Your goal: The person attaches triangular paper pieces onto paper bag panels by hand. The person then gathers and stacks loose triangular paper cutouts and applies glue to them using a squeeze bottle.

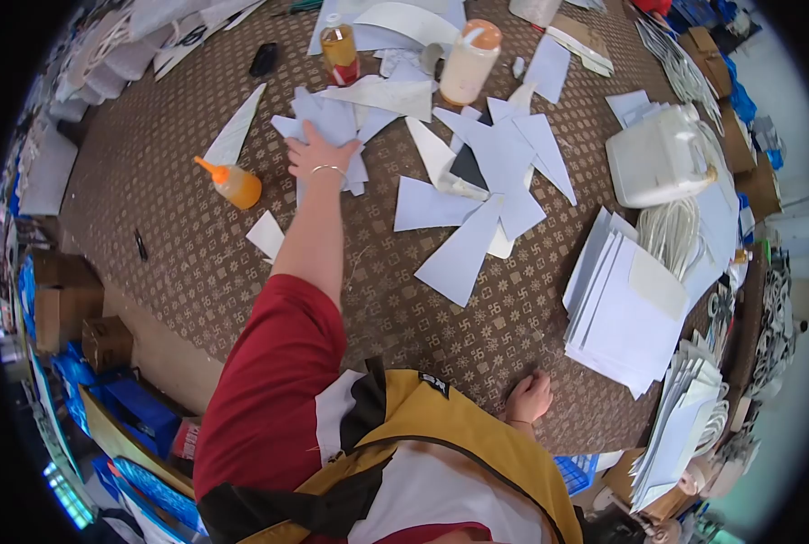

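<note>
My left hand (318, 154) lies with its fingers spread on a pile of pale paper pieces (332, 113) at the upper left of the patterned table (377, 299). A thin bracelet is round that wrist. Near the table's front edge my right hand (529, 396) rests with its fingers curled; whether anything is inside it is hidden. Left of my left arm is a glue bottle (239, 188) with an orange nozzle, and a small white paper piece (266, 236). Overlapping cut paper pieces (499, 159) spread across the middle of the table.
An amber bottle (339, 53) and an orange-capped jar (470, 63) stand at the back. On the right are a white jerrycan (655, 156), a coil of cord (669, 231) and stacked paper sheets (626, 308). A black object (263, 61) lies at the upper left.
</note>
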{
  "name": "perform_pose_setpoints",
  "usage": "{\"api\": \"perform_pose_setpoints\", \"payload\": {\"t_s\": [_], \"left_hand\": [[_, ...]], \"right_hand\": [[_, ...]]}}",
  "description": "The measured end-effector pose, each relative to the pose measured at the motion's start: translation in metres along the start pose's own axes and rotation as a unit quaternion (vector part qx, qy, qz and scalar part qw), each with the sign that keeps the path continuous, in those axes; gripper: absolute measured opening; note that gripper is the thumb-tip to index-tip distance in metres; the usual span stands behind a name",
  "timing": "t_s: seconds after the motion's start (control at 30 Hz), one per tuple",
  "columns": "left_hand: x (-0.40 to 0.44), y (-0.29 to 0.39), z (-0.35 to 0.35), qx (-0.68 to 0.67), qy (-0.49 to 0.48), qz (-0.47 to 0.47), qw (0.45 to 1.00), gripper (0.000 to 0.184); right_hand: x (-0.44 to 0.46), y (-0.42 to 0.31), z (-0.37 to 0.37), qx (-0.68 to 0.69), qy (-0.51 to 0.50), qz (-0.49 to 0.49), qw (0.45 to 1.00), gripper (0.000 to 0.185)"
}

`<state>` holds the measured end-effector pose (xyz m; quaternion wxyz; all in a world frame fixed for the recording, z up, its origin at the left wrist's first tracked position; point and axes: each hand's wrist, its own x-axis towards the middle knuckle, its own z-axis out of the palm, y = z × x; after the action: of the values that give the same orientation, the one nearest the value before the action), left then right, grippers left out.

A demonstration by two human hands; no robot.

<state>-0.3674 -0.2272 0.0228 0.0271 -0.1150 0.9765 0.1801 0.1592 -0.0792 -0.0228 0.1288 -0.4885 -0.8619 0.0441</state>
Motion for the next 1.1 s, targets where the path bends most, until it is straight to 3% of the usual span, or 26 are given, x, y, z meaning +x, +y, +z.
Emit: {"api": "perform_pose_setpoints", "payload": {"t_s": [0.17, 0.3, 0.4, 0.43, 0.53, 0.67, 0.83, 0.97, 1.07, 1.1], "left_hand": [[0.036, -0.037, 0.015, -0.081, 0.007, -0.009, 0.997, 0.112], [0.048, -0.047, 0.007, -0.199, -0.017, -0.120, 0.972, 0.113], [0.069, -0.051, 0.025, -0.415, -0.009, -0.248, 0.875, 0.096], [0.069, -0.054, 0.024, -0.416, -0.011, -0.249, 0.874, 0.096], [0.068, -0.054, 0.022, -0.535, -0.107, -0.275, 0.792, 0.072], [0.060, -0.041, 0.015, -0.542, -0.099, -0.286, 0.784, 0.056], [0.065, -0.059, 0.037, -0.546, -0.075, -0.262, 0.792, 0.054], [0.018, -0.078, 0.023, -0.603, -0.124, -0.168, 0.770, 0.046], [0.003, -0.097, 0.029, -0.692, -0.153, -0.130, 0.694, 0.040], [0.000, -0.098, 0.026, -0.693, -0.153, -0.127, 0.693, 0.040]], "right_hand": [[-0.003, 0.000, -0.002, -0.004, -0.003, 0.002, 1.000, 0.016], [-0.002, -0.003, -0.001, 0.005, 0.004, -0.003, 1.000, 0.015], [0.000, -0.003, 0.000, 0.002, 0.001, -0.005, 1.000, 0.015], [0.000, -0.003, 0.000, 0.001, -0.001, -0.002, 1.000, 0.015], [0.000, -0.003, -0.001, -0.005, 0.002, 0.004, 1.000, 0.015], [-0.002, -0.005, -0.002, -0.006, 0.003, 0.002, 1.000, 0.015], [0.000, -0.006, -0.001, -0.002, -0.003, 0.007, 1.000, 0.015], [0.005, -0.006, -0.003, -0.005, -0.005, 0.004, 1.000, 0.015], [-0.004, -0.007, -0.006, -0.003, -0.004, 0.009, 1.000, 0.016], [-0.001, -0.007, -0.005, 0.000, 0.001, 0.005, 1.000, 0.016]]}}
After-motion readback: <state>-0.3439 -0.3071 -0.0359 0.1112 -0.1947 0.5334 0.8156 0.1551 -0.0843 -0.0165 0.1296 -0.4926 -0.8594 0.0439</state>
